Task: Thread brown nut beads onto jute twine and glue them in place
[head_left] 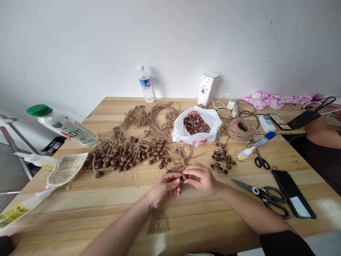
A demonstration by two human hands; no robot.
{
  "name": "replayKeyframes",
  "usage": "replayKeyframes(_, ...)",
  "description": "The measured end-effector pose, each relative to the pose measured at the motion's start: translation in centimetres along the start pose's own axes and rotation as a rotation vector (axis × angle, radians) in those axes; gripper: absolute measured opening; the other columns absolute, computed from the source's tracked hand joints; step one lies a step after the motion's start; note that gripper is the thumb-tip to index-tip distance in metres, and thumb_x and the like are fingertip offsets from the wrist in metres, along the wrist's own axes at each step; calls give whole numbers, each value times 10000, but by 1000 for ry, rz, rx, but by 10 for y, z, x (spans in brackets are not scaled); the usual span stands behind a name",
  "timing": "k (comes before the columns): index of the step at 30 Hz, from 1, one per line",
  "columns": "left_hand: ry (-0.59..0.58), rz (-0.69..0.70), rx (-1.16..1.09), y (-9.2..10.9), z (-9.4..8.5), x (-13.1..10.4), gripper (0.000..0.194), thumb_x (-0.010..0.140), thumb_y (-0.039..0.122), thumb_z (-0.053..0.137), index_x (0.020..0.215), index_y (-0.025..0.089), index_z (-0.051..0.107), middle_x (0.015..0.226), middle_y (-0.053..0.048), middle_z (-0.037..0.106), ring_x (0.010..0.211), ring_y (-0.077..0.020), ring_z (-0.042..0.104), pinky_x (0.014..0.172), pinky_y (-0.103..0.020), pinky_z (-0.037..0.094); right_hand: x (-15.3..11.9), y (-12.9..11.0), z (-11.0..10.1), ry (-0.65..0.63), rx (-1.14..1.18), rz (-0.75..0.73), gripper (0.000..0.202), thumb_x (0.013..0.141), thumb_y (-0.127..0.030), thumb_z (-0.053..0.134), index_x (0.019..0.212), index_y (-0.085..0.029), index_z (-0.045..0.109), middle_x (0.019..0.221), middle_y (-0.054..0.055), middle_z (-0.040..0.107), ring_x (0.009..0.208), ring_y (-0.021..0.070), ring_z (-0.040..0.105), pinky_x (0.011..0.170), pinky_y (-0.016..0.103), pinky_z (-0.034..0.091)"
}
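Note:
Over the near middle of the table, my left hand (165, 189) and my right hand (201, 178) meet fingertip to fingertip. Between them is a small brown nut shell (182, 179), its dark hollow showing; both hands pinch it. Whether it is one piece or two halves pressed together, I cannot tell. Just beyond lies a heap of brown nuts (117, 156) tied to jute strings. A white plastic bag (179, 132) filled with hollow half shells stands behind my hands. Several loose half shells (222, 158) lie to the right of my right hand.
Large scissors (262, 195), a black phone case (293, 195), small scissors (261, 162) and glue bottles (245, 154) lie right. A twine coil (241, 128) sits behind them. Left are a woven basket (68, 169) and green-capped bottle (66, 126). Another person's arm (323, 129) rests far right.

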State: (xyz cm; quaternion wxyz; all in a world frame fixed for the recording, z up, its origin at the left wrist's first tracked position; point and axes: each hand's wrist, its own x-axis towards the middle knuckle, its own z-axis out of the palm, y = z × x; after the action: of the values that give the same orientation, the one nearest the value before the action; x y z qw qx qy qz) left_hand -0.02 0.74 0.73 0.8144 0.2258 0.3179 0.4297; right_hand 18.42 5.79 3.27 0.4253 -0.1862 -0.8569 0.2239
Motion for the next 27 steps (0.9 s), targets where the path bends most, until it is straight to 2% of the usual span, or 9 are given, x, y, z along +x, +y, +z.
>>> replayKeyframes(9,-13,-1,21,1,2,-1,313,628,217,805,907,120,702,653,-33,658,543,-91,579,547,-214,438,0,-6,4,-107,-68,-2,106,845,-225,627,925,-156,620,884,100,655,799,181,573,744,344,513)
replayKeyframes(19,19,-1,11,-1,0,-1,357,593,180,818,935,143,722,688,-22,665,544,-91,577,552,-222,442,-5,-7,6,-93,-144,45,117,820,-220,651,916,-167,610,860,82,599,791,178,561,706,315,515)
replayKeyframes(27,90,22,12,-4,1,-3,355,576,174,825,918,158,732,698,-41,689,566,-108,579,562,-244,446,-5,-9,6,-84,-225,-31,75,839,-209,630,885,-153,612,800,74,612,728,166,550,651,291,506)
